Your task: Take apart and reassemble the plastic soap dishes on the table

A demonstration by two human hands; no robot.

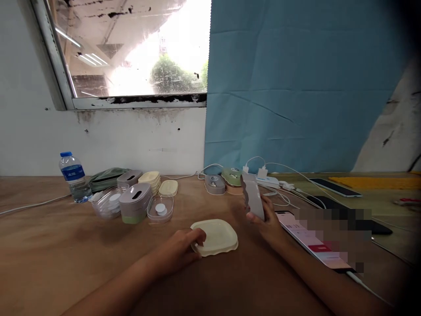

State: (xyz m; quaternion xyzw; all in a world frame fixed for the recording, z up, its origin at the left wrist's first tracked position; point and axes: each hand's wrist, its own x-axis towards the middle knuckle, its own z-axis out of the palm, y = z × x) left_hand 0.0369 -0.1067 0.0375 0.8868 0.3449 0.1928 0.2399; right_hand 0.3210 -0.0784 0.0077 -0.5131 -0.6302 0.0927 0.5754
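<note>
A cream, wavy-edged plastic piece like a shallow lid (217, 236) lies on the table in front of me. My left hand (184, 245) grips its left edge, thumb on top and fingers curled beside it. Raised to the right of it, my right hand (269, 221) is closed around a grey plastic piece with a scalloped edge (253, 195), held upright and tilted. The grey piece stands apart from the cream one. Behind it sit a grey round-cornered box (215, 185) and a green-topped one (232, 176).
At the left stand a water bottle (73, 177), a green pouch (107, 177), lilac slotted boxes (134, 204), clear plastic trays (160, 210) and stacked cream pieces (150, 179). On the right, a lit phone (312, 239), a power strip (268, 181) and loose white cables lie near my arm.
</note>
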